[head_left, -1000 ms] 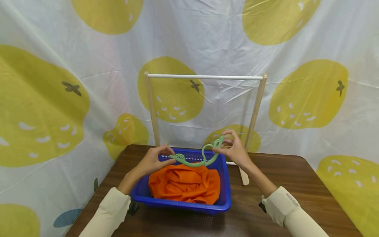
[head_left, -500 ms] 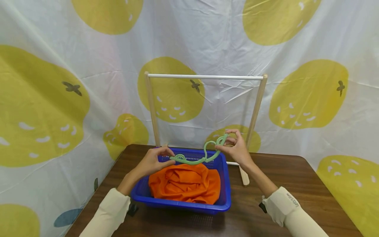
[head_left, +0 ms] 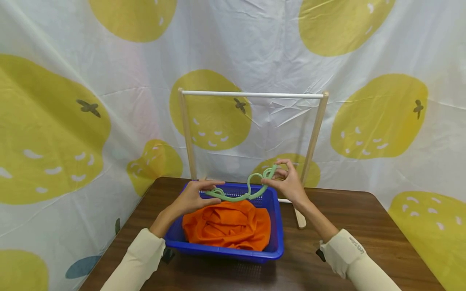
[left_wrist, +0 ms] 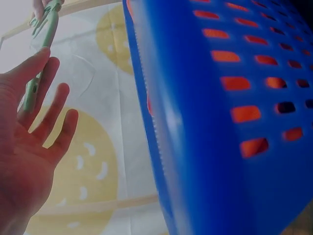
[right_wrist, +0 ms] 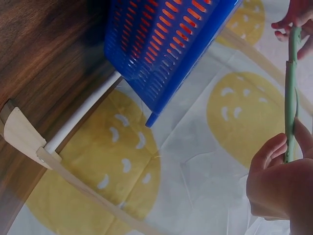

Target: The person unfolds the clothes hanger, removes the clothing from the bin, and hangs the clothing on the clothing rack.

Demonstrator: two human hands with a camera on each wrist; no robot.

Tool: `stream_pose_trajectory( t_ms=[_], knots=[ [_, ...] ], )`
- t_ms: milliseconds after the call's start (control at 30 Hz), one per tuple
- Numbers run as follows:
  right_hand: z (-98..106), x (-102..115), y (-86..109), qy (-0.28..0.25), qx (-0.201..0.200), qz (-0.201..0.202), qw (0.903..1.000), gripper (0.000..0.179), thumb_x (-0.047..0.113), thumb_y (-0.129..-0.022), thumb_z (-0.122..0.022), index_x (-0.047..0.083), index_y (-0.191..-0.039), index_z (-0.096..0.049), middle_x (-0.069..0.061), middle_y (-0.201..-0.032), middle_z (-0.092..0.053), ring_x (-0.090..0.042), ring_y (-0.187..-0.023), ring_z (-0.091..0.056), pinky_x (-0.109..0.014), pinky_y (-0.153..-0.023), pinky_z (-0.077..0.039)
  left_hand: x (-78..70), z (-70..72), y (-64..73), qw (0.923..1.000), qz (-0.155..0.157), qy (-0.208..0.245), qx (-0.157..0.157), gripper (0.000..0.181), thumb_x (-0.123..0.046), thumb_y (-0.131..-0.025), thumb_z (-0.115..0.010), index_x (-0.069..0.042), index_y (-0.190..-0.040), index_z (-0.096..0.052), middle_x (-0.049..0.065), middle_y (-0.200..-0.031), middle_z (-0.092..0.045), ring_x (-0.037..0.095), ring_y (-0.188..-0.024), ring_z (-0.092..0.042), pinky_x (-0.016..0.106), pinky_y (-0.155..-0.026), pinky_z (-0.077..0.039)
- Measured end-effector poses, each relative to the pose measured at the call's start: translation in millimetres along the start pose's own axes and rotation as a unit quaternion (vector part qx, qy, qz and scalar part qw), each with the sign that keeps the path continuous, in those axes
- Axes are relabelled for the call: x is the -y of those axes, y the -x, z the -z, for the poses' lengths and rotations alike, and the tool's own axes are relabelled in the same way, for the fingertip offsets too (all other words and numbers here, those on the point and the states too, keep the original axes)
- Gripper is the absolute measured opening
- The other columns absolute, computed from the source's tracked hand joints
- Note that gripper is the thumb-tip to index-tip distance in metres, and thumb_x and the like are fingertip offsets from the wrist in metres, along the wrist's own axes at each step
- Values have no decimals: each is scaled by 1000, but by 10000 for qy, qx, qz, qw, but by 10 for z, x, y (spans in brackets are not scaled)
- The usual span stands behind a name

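Above the blue basket, both hands hold a light green plastic clothes hanger, its hook standing up near the middle. My left hand has the hanger's left end between thumb and fingers. In the left wrist view that end of the hanger lies between thumb and index finger, while the other fingers are spread loosely. At the raised right end, my right hand pinches the hanger between thumb and fingers. A crumpled orange cloth lies in the basket, below the hanger.
Behind the basket stands a rack with wooden posts and a white top bar. Its wooden foot rests on the brown table right of the basket. A fruit-patterned curtain hangs behind.
My left hand has shifted right, reaching further over the hanger's left end. The right hand moved slightly right with the hanger, then back left. Basket and cloth stay put.
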State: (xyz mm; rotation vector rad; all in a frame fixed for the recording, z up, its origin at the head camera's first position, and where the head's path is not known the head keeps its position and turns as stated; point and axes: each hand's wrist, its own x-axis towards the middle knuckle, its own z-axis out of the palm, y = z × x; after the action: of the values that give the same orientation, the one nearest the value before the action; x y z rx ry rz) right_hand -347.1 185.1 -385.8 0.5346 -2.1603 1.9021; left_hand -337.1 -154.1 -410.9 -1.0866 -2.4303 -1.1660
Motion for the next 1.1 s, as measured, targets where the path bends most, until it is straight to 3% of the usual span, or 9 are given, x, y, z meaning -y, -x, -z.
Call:
stream_pose_trajectory(
  t_ms=[333,567,733,867,1000,1100],
  knots=[
    [19,-39,35,-99,225,61,9997,54,-3,-89,-79,-1,-128,-42,-4,-97,-73,-13,-87,-71,-25,-76,-57,14,14,26,9997,77,152,-157,36,-16,-87,-86,-13,-121,-78,4,-116,-77,19,-98,-72,35,-88,-59],
    [69,-81,64,-14,380,142,9992,47,-1,-93,-75,0,-128,-44,-11,-97,-73,-14,-84,-71,-27,-72,-57,46,45,59,9990,226,299,-233,35,-16,-86,-86,-15,-120,-79,2,-115,-78,30,-121,-68,46,-104,-51],
    [151,-107,79,486,604,426,9961,49,0,-94,-75,5,-137,-53,-23,-98,-73,-25,-86,-72,-31,-72,-58,46,87,75,9980,350,440,-295,36,-18,-88,-85,-19,-123,-78,1,-118,-77,32,-132,-60,48,-109,-46],
    [218,-128,99,897,925,684,9893,52,0,-94,-75,5,-143,-59,-27,-119,-70,-25,-92,-73,-33,-71,-59,54,113,88,9975,319,514,-359,37,-18,-88,-85,-18,-124,-78,1,-120,-76,30,-133,-60,49,-110,-45],
    [264,-159,132,953,1253,598,9857,51,1,-94,-75,4,-143,-60,-24,-140,-61,-27,-100,-74,-40,-77,-62,63,124,103,9970,288,575,-421,37,-15,-88,-84,-15,-124,-77,5,-122,-75,32,-134,-58,49,-111,-44],
    [287,-192,151,1029,1412,562,9830,50,1,-94,-75,2,-142,-61,-24,-134,-65,-33,-98,-75,-41,-78,-62,60,125,110,9966,295,627,-453,37,-13,-88,-84,-13,-124,-77,6,-123,-75,36,-136,-56,51,-112,-42]
  ],
)
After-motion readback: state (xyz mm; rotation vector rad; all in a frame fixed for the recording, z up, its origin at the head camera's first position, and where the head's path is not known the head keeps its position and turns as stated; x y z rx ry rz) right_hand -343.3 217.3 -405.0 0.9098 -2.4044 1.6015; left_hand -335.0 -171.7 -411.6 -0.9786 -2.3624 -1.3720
